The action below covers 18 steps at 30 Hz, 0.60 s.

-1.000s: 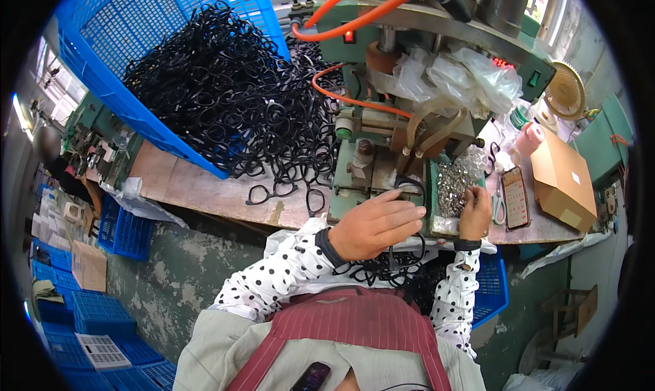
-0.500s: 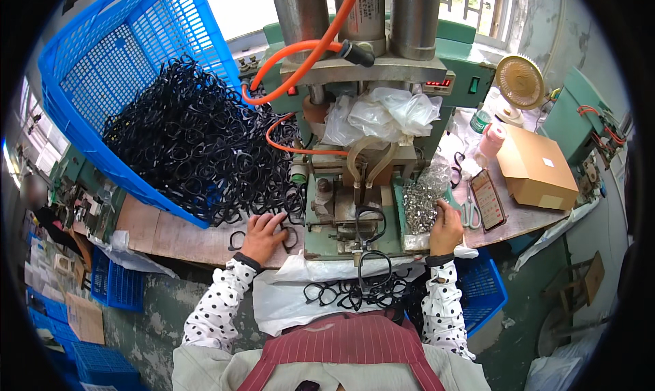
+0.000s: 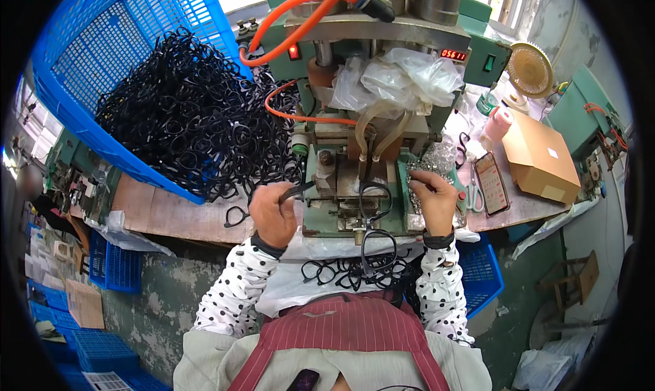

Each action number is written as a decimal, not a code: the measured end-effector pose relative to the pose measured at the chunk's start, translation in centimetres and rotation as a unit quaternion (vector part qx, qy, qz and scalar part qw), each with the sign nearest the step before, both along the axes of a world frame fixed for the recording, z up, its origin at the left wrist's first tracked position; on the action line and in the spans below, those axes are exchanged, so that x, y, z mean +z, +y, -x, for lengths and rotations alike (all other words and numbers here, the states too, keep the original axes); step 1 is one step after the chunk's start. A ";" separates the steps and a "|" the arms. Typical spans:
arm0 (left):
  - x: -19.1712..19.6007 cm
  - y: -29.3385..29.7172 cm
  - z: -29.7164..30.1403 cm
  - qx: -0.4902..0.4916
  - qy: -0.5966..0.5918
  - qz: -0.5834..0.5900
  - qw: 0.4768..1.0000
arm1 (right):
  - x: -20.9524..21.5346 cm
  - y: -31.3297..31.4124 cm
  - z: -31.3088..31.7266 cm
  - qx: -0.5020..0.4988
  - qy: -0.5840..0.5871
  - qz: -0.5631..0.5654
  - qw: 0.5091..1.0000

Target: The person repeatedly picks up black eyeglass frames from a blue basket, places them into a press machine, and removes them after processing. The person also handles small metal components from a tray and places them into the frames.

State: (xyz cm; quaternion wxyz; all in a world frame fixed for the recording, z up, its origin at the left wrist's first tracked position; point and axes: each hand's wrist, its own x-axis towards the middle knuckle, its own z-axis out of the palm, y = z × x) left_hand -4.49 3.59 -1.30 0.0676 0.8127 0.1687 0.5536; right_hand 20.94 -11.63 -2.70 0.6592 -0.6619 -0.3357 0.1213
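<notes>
At the front edge of a wooden counter, a person in polka-dot sleeves and a striped red apron works at a green press machine. The left hand is clenched around a black scissor-shaped handle piece, one ring of it hanging to the left of the fist and a thin end pointing right toward the machine bed. The right hand rests on a tray of small shiny metal parts at the machine's right side, fingers curled as if pinching one (too small to tell what it holds). Between the hands, another black handle piece lies on the machine bed, and a second one hangs just below it over the front edge. More black handles lie on white plastic sheeting in the person's lap.

To the left, a tilted blue crate spills a big heap of black handles onto the counter. An orange hose loops over the machine top, above bunched clear plastic. To the right sit a phone, a cardboard box and a small fan.
</notes>
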 end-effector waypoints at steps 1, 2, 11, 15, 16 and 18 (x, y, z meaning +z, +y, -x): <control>0.3 -0.9 -0.6 -0.009 -0.012 0.006 1.000 | 1.1 0.0 0.9 0.020 -0.011 -0.017 1.000; 0.6 -1.2 -1.2 -0.097 -0.041 -0.020 0.994 | 2.3 0.1 1.9 0.040 -0.023 -0.033 0.998; 1.8 -4.6 -5.7 -0.271 0.065 -0.105 0.955 | 4.8 2.3 5.8 0.056 0.041 0.004 0.998; 1.1 -4.6 -5.5 -0.301 0.076 -0.124 0.942 | 4.3 3.8 5.9 0.054 0.076 -0.036 0.995; 1.3 -4.7 -5.1 -0.320 0.079 -0.130 0.935 | 4.2 4.0 6.0 0.053 0.076 -0.055 0.994; 1.9 -5.3 -4.5 -0.326 0.067 -0.167 0.928 | 4.1 4.6 6.3 0.056 0.079 -0.090 0.991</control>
